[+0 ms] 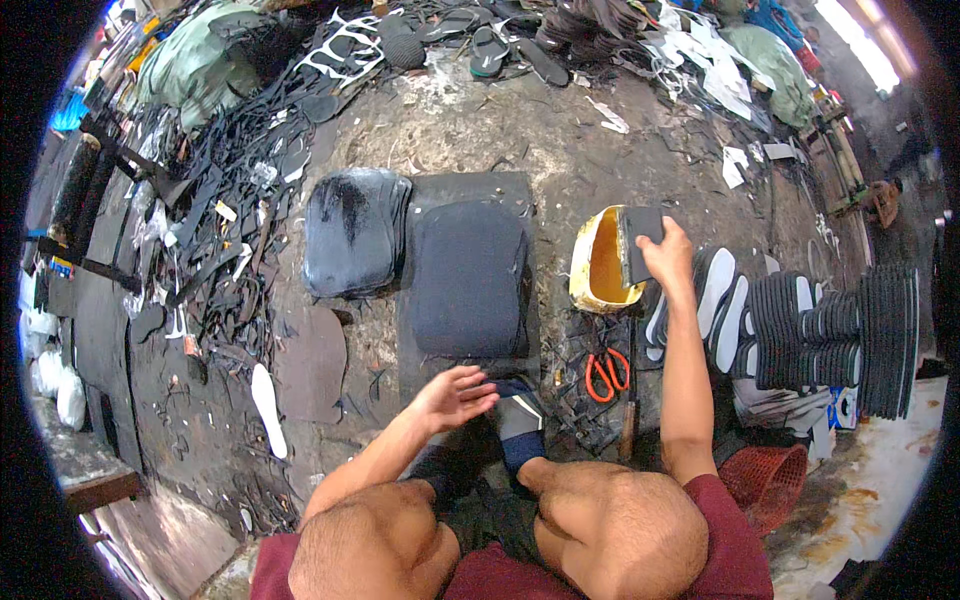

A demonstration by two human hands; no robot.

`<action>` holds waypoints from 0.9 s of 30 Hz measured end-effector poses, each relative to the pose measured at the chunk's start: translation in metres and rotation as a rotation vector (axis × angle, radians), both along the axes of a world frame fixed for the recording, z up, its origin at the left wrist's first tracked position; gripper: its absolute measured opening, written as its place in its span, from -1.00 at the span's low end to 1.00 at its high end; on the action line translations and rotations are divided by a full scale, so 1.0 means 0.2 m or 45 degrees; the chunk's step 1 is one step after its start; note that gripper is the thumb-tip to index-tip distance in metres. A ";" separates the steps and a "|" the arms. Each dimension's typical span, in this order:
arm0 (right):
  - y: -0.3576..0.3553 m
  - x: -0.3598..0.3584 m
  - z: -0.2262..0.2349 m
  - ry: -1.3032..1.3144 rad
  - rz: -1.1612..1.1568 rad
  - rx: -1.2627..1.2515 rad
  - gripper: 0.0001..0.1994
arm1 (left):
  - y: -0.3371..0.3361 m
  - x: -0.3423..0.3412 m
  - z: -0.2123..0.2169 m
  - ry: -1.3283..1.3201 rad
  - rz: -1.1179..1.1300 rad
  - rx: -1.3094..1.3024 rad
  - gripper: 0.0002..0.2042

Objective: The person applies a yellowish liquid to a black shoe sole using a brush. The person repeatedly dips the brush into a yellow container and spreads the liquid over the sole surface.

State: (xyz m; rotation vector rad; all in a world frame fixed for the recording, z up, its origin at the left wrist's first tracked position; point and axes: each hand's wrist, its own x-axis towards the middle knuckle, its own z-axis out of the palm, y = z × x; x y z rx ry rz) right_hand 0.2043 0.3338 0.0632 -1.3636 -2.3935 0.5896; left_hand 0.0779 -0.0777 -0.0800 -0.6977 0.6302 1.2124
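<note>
My right hand [668, 255] grips a dark, flat rectangular pad [640, 226] with a pale, crusted edge. It holds the pad upright at the right rim of a yellow container [580, 270], whose inside is stained yellow-brown. My left hand [455, 400] is empty, its fingers stretched out, just short of a stack of black sheets [470, 280] with rounded corners. That stack lies on a larger dark board [408, 365]. To its left sits another stack of black sheets [355, 235], its top shiny and streaked as if wet.
Orange-handled scissors [607, 375] lie below the container. Rows of black and white soles [805, 330] stand at the right, above a red basket [765, 485]. Black scraps [225, 190] cover the left floor, near a white sole [268, 410]. Sandals [490, 52] lie at the far side.
</note>
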 end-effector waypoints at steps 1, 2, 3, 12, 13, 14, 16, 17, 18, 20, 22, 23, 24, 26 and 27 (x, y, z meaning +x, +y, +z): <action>0.00 -0.04 -0.09 -0.050 -0.012 0.058 -0.57 | 0.06 0.03 0.02 0.113 0.063 -0.132 -0.37; -0.01 -0.08 -0.16 -0.085 -0.045 0.125 -0.60 | 0.11 0.04 0.03 0.171 0.130 -0.174 -0.30; -0.04 -0.10 -0.22 -0.246 -0.054 0.104 -0.61 | 0.17 0.02 0.04 0.299 0.198 -0.233 -0.16; 0.21 0.17 0.09 0.662 -0.144 -0.109 -0.32 | 0.29 -0.09 0.22 -0.009 0.661 0.155 0.48; 0.27 0.20 0.17 0.409 0.117 -0.045 -0.34 | 0.29 -0.09 0.24 0.019 0.630 0.159 0.52; 0.30 0.22 0.23 0.001 0.229 0.094 -0.37 | 0.29 -0.10 0.25 0.014 0.646 0.174 0.53; 0.34 0.23 0.32 -0.776 0.414 0.115 -0.45 | 0.29 -0.12 0.26 -0.074 0.730 0.148 0.54; 0.34 0.22 0.34 -1.105 0.524 0.154 -0.46 | 0.28 -0.13 0.26 -0.109 0.739 0.144 0.54; 0.33 0.20 0.35 -1.146 0.574 0.122 -0.49 | 0.28 -0.13 0.27 -0.043 0.657 0.209 0.53; 0.32 0.14 0.34 -1.050 0.813 0.135 -0.52 | 0.26 -0.12 0.28 -0.008 0.571 0.207 0.52; 0.34 0.07 0.34 -1.147 0.837 0.370 -0.65 | 0.24 -0.08 0.30 0.290 0.273 0.120 0.36; 0.36 0.02 0.35 -1.114 0.824 0.519 -0.68 | 0.23 -0.06 0.32 0.422 0.063 0.114 0.19; 0.39 -0.02 0.36 -1.161 0.731 0.673 -0.69 | 0.21 -0.04 0.33 0.576 -0.152 0.079 0.03; 0.45 -0.13 0.39 -0.841 0.718 0.997 -0.70 | 0.18 -0.03 0.34 0.909 -0.527 0.257 -0.41; 0.47 -0.19 0.42 -0.610 0.667 1.031 -0.70 | 0.16 -0.03 0.34 1.464 -0.661 0.359 -0.60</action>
